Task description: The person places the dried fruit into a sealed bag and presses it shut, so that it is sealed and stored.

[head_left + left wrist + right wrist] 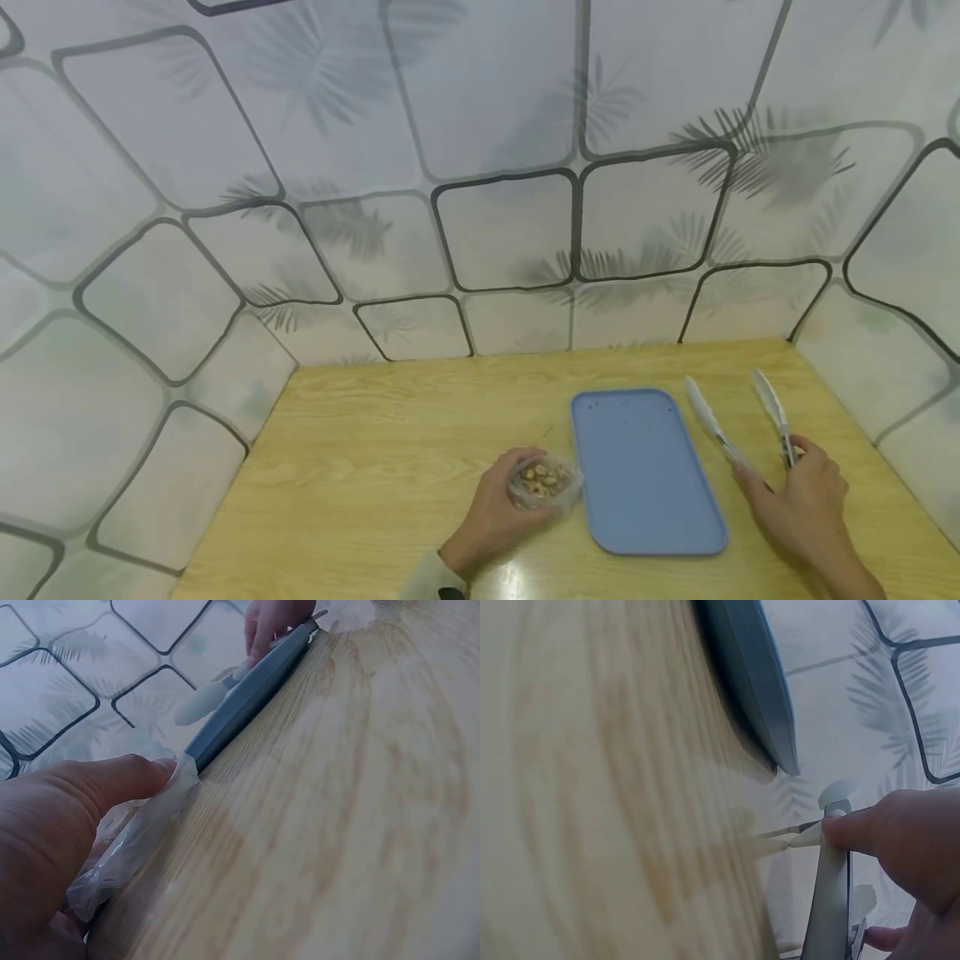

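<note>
In the head view my left hand (498, 505) grips a small clear plastic container (567, 493) from its left side. Pale brown nuts (545, 479) lie inside it. In the left wrist view, my thumb presses on crinkled, see-through plastic (142, 844) at the container's side. My right hand (808, 498) holds a pair of tongs (705, 406) with whitish tips, their arms spread wide apart. The tongs point toward the back wall, right of the blue tray (645, 475). In the right wrist view, the thumb lies against one metal arm of the tongs (831, 892).
The blue tray stands between both hands, with a few dark crumbs near its far end. The container is right at the tray's left edge. Beneath everything is a wood-grain table (375, 467), enclosed by patterned walls (510, 237) at the back and sides.
</note>
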### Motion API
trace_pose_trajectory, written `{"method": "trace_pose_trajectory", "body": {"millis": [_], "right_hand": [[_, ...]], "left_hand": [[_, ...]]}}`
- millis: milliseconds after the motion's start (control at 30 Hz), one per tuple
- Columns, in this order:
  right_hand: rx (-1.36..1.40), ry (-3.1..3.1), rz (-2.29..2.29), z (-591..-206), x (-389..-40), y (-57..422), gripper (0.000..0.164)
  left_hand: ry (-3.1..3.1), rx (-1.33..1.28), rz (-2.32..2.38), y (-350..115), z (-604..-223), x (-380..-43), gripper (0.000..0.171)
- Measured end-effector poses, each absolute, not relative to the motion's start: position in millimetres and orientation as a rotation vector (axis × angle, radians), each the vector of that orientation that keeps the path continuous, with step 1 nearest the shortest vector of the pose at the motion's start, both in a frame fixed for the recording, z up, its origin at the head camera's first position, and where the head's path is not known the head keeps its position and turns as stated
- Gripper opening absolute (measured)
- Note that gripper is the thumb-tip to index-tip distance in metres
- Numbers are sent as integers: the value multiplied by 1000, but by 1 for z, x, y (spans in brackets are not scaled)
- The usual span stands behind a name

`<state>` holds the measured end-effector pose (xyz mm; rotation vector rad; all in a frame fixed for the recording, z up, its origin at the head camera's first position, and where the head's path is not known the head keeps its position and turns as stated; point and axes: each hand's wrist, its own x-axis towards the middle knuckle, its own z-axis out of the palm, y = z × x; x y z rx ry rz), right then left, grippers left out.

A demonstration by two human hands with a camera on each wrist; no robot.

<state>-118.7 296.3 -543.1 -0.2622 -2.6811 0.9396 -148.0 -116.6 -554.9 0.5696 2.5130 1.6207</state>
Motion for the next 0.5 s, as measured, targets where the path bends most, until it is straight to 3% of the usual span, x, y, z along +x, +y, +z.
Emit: {"method": "trace_pose_trajectory", "body": {"millis": [300,500], "right_hand": [[-390,-2683,984,-523,-112,284,107],[-166,-2433,1001,-495,-112,257,94]], "left_hand": [[2514,568,1605,-117,-556,-148,71],[2502,560,1641,-116,-555,-150,65]]}}
